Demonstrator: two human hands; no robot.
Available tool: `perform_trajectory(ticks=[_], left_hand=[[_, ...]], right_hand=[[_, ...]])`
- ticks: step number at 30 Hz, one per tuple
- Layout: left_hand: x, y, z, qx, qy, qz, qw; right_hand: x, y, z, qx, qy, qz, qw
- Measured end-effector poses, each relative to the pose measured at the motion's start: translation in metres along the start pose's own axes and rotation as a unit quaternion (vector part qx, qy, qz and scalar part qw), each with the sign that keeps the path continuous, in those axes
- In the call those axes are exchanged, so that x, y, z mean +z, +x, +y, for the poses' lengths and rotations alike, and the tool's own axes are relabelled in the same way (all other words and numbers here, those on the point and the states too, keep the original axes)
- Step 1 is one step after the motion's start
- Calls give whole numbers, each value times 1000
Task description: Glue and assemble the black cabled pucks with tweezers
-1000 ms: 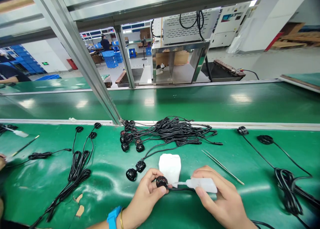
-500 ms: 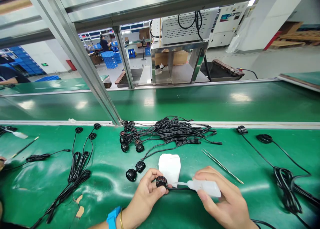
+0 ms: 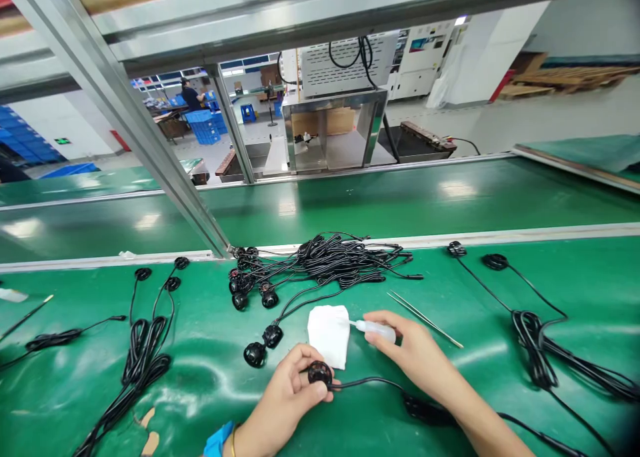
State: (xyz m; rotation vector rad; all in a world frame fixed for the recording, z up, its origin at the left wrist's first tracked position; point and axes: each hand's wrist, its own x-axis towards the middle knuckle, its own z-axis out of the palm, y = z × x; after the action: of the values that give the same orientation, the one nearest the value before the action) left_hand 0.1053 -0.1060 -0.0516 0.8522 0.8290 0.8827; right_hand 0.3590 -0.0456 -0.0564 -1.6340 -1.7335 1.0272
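- Head view: left hand is low centre, thumb and fingertips pinched on a round black part, held just above the worktop.
- The part's cable trails right along the worktop and passes under the right forearm.
- Right hand is curled around a small squeeze bottle, thumb and fingers closed on its body.
- Key relation: the bottle's long axis runs left-right with the nozzle pointing left. The part sits apart from the tip, down-left of it and closer to the person. The left hand is the nearer one to the part.
- A white cloth lies between the two, just beyond the part. The nozzle tip is over its right edge; I can't tell whether it touches.
- Tweezers lie just beyond the right hand, slanted.
- Two loose round parts sit left of the cloth on their leads.
- A tangled cable bundle lies further out, against the worktop's far rail.
- Coiled leads lie well to the left, and another coil well to the right.
- Conveyor belt runs beyond the rail.
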Motion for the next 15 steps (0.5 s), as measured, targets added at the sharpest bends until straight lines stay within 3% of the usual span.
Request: perform_trajectory(ticks=[8, 12, 15], left_hand=[[-3, 0, -3, 4, 1, -8, 1000], [-3, 1, -4, 16, 1, 2, 1000], [-1, 2, -4, 21, -6, 10, 1000]], right_hand=[[10, 1, 11, -81, -148, 55, 984], [-1, -11, -6, -216, -115, 162, 956], [-1, -27, -31, -345, -91, 157, 921]])
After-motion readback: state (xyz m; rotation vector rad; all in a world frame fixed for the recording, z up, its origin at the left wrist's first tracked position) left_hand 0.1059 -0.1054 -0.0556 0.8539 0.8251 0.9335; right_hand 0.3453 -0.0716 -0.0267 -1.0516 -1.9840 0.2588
